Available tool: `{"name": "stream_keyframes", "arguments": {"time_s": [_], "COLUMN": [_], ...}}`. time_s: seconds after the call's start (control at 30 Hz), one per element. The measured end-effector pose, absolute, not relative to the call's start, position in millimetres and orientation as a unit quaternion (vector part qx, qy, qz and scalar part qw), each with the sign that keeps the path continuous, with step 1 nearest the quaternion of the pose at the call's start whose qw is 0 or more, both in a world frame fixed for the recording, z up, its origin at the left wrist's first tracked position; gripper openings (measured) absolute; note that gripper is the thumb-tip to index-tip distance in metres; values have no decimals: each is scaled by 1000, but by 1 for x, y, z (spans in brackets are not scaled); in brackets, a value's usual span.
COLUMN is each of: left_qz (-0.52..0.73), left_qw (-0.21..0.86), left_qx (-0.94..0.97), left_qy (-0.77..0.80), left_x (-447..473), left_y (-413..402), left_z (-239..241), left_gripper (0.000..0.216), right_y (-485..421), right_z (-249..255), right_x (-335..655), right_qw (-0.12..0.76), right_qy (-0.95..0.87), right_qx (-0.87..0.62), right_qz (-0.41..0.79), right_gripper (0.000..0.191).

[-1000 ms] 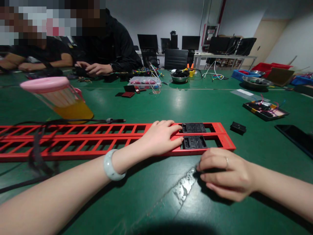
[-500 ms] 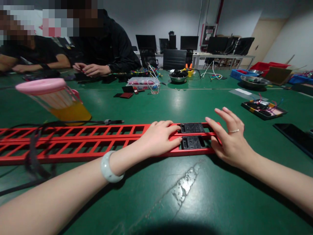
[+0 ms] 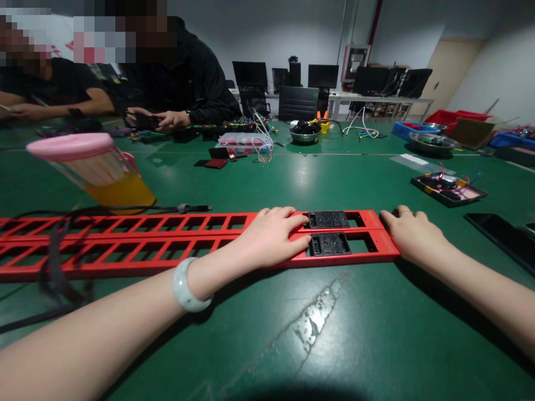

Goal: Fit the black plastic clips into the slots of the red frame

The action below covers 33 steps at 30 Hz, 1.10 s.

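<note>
Two long red slotted frames (image 3: 378, 257) lie side by side on the green table. My left hand (image 3: 270, 236) rests across both, fingers stretched out, tips touching the left edges of two black plastic blocks. The far block (image 3: 329, 219) and the near block (image 3: 328, 244) sit in slots of their own frames. Just beyond the right end of the frames is my right hand (image 3: 412, 231), its fingers bent and drawn together. Something small and dark shows by its fingertips; the rest of it is hidden.
A pink-lidded jug (image 3: 121, 189) with orange liquid stands behind the frames. A black cable (image 3: 56, 267) crosses their left part. At the right lie a black tray (image 3: 449, 189) with wired parts and a dark flat device (image 3: 504, 236). Two people sit across the table.
My right hand has moved right, off the near openings to beyond the frames' end, and its spread fingers have closed. My left hand has stayed put.
</note>
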State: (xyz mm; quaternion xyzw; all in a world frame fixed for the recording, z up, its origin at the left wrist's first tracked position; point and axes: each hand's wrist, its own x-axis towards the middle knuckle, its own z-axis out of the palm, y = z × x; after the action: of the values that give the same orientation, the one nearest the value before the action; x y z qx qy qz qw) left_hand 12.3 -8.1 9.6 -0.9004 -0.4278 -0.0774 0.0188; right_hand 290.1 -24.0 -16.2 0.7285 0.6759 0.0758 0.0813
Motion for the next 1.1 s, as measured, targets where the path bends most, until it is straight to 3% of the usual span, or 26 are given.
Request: {"name": "stream_keyframes", "arguments": {"time_s": [0.17, 0.4, 0.8, 0.97, 1.1], "left_qz": [-75, -82, -84, -86, -87], "left_qw": [10, 7, 4, 9, 12], "left_qx": [-897, -898, -898, -897, -898], "left_qy": [-436, -431, -432, -433, -431], "left_x": [13, 13, 13, 13, 13], "left_y": [-8, -9, -9, -9, -9], "left_z": [10, 10, 10, 10, 10], "left_gripper": [41, 40, 40, 40, 40], "right_y": [-25, -19, -23, -25, -29], "right_z": [-16, -24, -12, -10, -10], "right_x": [289, 301, 292, 280, 274], "right_qw": [92, -52, -165, -228, -292], "right_qy": [678, 715, 757, 842, 879], "right_qx": [720, 655, 576, 445, 373], "right_qz": [118, 239, 261, 204, 44], "right_gripper": [32, 31, 42, 45, 52]}}
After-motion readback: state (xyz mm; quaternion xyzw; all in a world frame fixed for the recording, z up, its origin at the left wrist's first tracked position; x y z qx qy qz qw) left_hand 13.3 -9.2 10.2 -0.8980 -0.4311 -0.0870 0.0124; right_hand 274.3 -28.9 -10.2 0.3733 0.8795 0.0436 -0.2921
